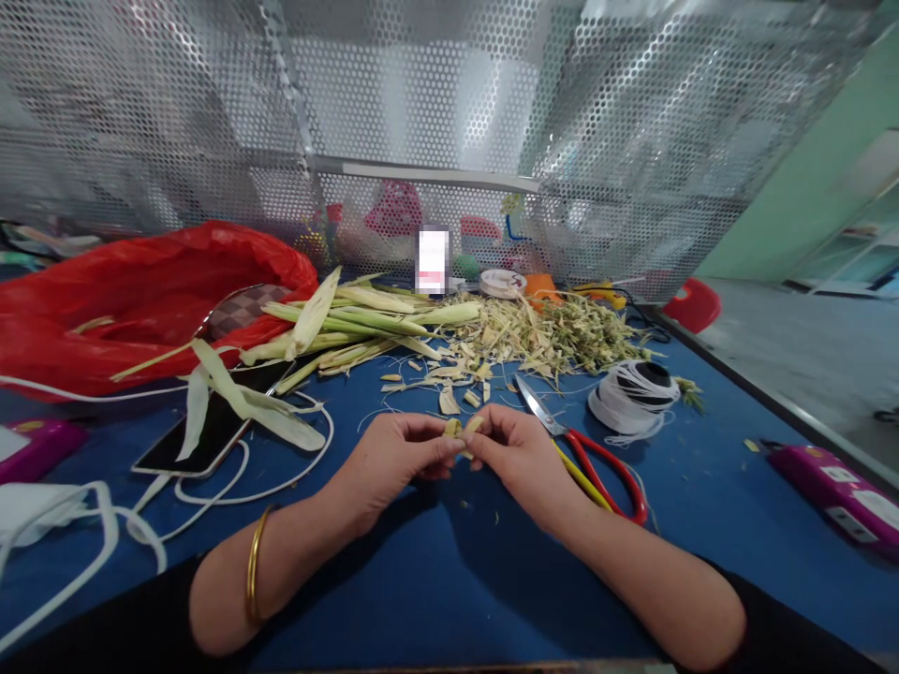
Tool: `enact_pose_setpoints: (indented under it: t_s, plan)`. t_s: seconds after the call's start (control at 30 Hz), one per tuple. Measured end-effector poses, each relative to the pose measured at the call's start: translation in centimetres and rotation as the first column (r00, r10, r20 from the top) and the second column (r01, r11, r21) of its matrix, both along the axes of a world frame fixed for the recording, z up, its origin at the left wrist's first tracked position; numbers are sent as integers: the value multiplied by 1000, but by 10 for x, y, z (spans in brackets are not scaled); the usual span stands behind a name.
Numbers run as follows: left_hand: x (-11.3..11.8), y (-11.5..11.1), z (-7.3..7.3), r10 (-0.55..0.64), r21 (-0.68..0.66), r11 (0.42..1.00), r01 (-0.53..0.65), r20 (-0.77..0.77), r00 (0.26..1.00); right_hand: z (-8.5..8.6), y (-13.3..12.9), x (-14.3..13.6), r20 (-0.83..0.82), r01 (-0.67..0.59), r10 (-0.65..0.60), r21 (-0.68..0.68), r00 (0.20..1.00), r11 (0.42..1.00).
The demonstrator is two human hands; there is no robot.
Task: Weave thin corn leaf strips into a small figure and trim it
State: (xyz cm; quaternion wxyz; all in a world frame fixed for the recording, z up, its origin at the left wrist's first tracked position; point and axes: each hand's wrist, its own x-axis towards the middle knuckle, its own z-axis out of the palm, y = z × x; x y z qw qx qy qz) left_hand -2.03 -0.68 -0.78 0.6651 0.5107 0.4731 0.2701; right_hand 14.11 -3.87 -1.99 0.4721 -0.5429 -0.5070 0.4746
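Between my fingertips is a small pale strip of dried husk [454, 427], bent into a loop. My left hand [407, 449] pinches it from one side, and my right hand [516, 457] pinches it from the other, so the two hands nearly meet. Fingers hide part of the strip. Beside my right hand lie scissors [610, 468] with red and yellow handles, blades pointing away from me. Cut husk scraps [449, 401] are scattered just beyond my fingers.
Long green husk leaves [379, 323] and a heap of trimmed bits [548, 337] lie at the back. A red plastic bag [140, 281], a tablet-like black device [211, 435] and white cables are left. A white cord spool [632, 398] and a purple box [835, 491] are right.
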Motion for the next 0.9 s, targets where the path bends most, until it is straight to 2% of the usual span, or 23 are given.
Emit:
enact_pose_setpoints:
  t_s: [0.2,0.37,0.53,0.63,0.73,0.8,0.9]
  plan:
    - [1,2,1,101,23,994,-103,59,993,5,-1,0,-94,-32,28,-33,995,999]
    - [1,6,3,209,-87,976,-202,78,975,14,-3,5,-99,-29,32,30,995,999]
    - [-2,6,4,161,-100,983,-152,93,983,15,-4,7,-80,-72,76,50,994,996]
    - [-1,4,6,112,-54,993,-108,70,991,12,-3,5,-33,-9,11,74,999,997]
    - [1,1,7,85,7,996,-85,47,995,8,-3,3,66,42,-56,192,996,980]
    - [3,0,6,85,48,995,-87,38,996,6,-5,0,124,48,-85,274,989,960]
    - [4,0,4,104,92,990,-105,19,994,5,-7,-3,177,94,-156,315,972,944]
